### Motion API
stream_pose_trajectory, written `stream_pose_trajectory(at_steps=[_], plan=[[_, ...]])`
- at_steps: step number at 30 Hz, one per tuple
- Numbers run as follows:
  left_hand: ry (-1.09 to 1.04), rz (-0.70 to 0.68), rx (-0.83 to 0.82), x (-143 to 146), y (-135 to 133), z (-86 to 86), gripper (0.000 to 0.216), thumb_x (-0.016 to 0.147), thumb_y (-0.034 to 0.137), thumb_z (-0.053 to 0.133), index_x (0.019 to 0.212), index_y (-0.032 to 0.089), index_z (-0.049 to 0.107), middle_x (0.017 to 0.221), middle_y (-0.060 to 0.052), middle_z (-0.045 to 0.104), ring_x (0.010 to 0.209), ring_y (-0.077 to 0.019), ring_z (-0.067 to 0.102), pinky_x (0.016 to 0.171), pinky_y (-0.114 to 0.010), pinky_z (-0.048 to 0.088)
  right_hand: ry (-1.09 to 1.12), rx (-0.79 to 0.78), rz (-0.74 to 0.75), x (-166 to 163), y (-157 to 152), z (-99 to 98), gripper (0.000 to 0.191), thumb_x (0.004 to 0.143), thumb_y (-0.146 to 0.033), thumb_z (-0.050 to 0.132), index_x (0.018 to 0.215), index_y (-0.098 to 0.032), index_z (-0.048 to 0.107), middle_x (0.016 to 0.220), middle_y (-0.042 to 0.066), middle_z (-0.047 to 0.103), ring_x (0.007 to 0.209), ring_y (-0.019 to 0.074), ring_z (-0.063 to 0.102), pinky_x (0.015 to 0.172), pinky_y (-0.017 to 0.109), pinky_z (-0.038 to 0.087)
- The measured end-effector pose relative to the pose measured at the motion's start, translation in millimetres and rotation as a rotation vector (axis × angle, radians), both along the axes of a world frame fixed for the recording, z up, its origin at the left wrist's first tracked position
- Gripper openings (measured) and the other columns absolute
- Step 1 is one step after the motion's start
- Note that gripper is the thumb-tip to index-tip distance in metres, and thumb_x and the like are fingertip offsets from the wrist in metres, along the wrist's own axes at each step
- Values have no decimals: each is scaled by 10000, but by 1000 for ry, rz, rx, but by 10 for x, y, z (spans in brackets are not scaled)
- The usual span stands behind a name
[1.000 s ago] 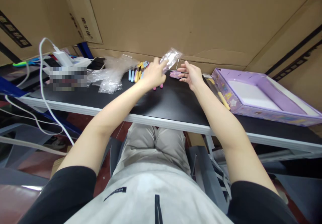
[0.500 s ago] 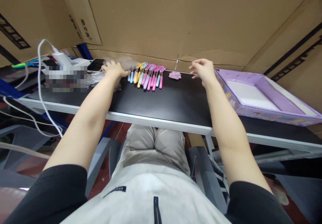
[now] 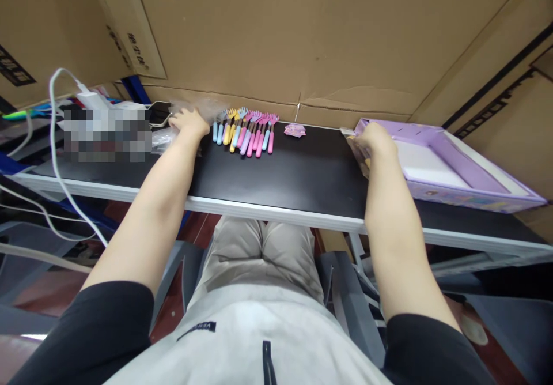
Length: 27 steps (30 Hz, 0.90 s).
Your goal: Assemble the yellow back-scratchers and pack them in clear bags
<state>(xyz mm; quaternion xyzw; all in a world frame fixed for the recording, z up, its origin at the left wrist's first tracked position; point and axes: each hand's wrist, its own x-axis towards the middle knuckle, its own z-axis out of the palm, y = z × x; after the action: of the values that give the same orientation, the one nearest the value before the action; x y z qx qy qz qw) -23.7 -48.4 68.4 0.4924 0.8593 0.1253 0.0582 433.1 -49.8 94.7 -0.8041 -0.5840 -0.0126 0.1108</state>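
Note:
My left hand (image 3: 190,123) lies with fingers stretched over crumpled clear plastic bags (image 3: 163,140) at the left of the black table. Just to its right is a row of several small claw-headed sticks (image 3: 246,134), like back scratchers, with blue, yellow, purple and pink handles. A small stack of pink printed packets (image 3: 295,130) lies right of the row. By the near-left corner of a purple open box (image 3: 458,193), my right hand (image 3: 378,139) is closed on a clear plastic packet (image 3: 358,153). Something yellowish shows inside it; my fingers partly hide it.
A white cable (image 3: 54,125) hangs over the table's left edge from a white plug (image 3: 91,98). Near it are a phone-like object (image 3: 161,114) and a blurred-out patch. Cardboard walls (image 3: 259,39) stand close behind the table. A metal rail (image 3: 276,212) runs along its front.
My right hand has moved right and down to the box's edge and now holds a clear packet; before, it was empty. My left hand stays on the bags. The view has shifted slightly.

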Motion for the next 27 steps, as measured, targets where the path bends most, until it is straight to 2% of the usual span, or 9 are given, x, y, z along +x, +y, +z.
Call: stream_pose_trajectory(at_steps=[5,7,10,13,17,20,22,25,27], plan=[[-48,-30,53,41,111,58,1142,897,601,792,1827,66,400,1904,-340,313,1792,-550,209,1395,-692,257,-77,-190,56,-174,-12,-27,465,942,-63,830,1406,-49,811,1535,314,753,1514,431,713,1296,498,580],[-123,-63,135,82,139,110,1114,880,607,808,1796,86,445,1866,-288,435,1809,-497,199,1401,-666,222,-74,-189,57,-177,13,-75,512,956,-44,793,1467,-24,776,1598,336,705,1554,425,684,1320,479,557],[-288,-157,370,243,161,206,910,928,637,789,1676,166,571,1612,-196,720,1809,-414,181,1321,-665,222,-9,-74,21,-144,69,-169,548,917,15,755,1464,-6,764,1558,361,717,1505,448,718,1284,538,582],[-392,-195,542,520,195,276,609,964,547,778,1523,327,680,1611,-122,716,1757,-435,331,1311,-673,336,58,14,31,-112,135,-230,505,883,22,752,1386,-7,781,1496,377,741,1451,473,744,1248,602,591],[-524,-241,635,911,219,201,576,957,282,728,1527,300,649,1649,-88,681,1602,-371,569,1300,-532,470,182,135,51,-141,212,-210,328,858,-9,785,1179,-70,805,1398,360,772,1434,470,737,1260,598,563],[-590,-369,674,1083,158,22,491,942,137,642,1425,205,696,1483,-105,773,1459,-284,685,1268,-411,506,450,328,158,-271,244,-160,154,903,-100,788,1040,-164,766,1204,250,821,1375,425,758,1240,601,580],[-636,-445,625,1136,83,-88,380,938,97,610,1293,165,728,1380,-118,808,1368,-255,735,1229,-364,531,720,410,246,-426,239,-136,107,927,-157,775,1003,-212,723,1039,150,814,1196,353,809,1129,571,666],[-766,-508,483,1184,-54,-156,187,986,108,602,1112,169,725,1170,-107,841,1177,-231,805,1085,-333,603,1138,394,337,-726,178,-138,219,858,-123,794,979,-251,664,892,30,758,888,239,786,929,508,752],[-882,-545,372,1234,-156,-143,113,1054,151,601,1018,176,705,1009,-90,838,987,-204,821,940,-306,624,1377,359,362,-930,112,-174,293,822,-72,786,972,-260,618,860,-11,735,821,196,759,875,472,768]])
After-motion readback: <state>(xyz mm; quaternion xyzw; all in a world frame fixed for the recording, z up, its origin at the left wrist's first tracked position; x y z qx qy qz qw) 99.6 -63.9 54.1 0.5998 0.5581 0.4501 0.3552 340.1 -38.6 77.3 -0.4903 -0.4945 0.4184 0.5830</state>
